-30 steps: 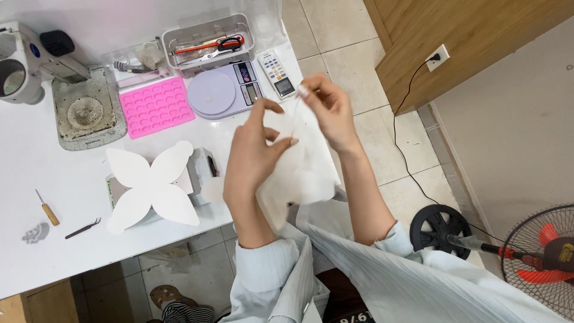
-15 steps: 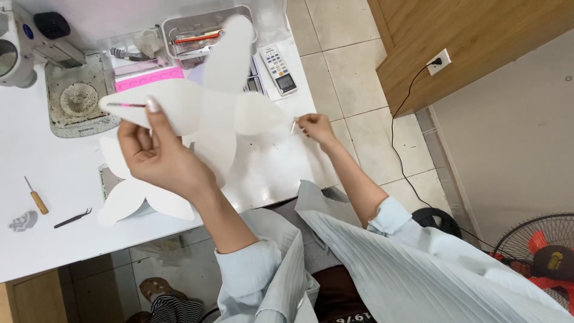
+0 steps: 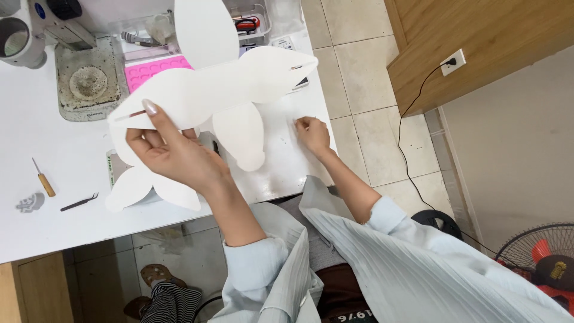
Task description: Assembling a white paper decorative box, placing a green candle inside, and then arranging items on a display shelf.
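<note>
My left hand (image 3: 173,154) is raised above the white table (image 3: 72,224), pinching one petal tip of a large white petal-shaped paper cutout (image 3: 221,90). The cutout hangs spread out and hides part of the table behind it. A second white cutout (image 3: 134,186) lies flat on a small box beneath my left hand. My right hand (image 3: 312,134) rests near the table's right edge with its fingertips pinched together on the surface. I cannot see whether anything tiny is between them.
A microscope (image 3: 18,36) and a stained grey tray (image 3: 89,81) stand at the back left, beside a pink silicone mould (image 3: 152,66). A wooden-handled pick (image 3: 43,179), tweezers (image 3: 78,202) and a small grey piece (image 3: 30,202) lie at the left. A fan (image 3: 538,263) stands on the floor at the right.
My left hand has unfolded and lifted the white cutout, then swung it right and higher. My right hand let go of it and dropped to the table's right edge.
</note>
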